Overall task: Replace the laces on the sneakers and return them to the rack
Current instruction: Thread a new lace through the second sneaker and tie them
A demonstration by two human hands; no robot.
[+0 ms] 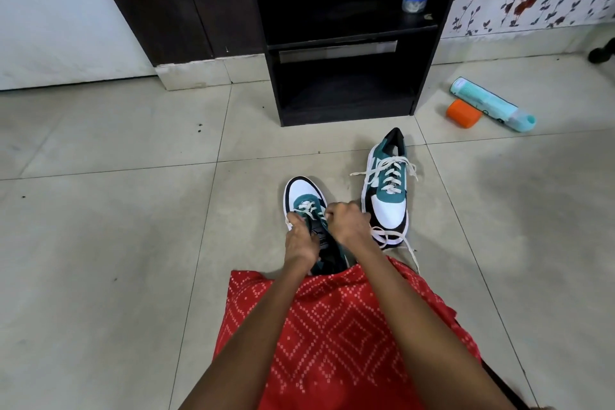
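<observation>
1. Left hand and right hand both grip the lace of the near sneaker, which is on the floor.
2. The second sneaker lies just right of it, laced, before the rack.
3. The tongue label and the bottle print are too blurred to read.
</observation>
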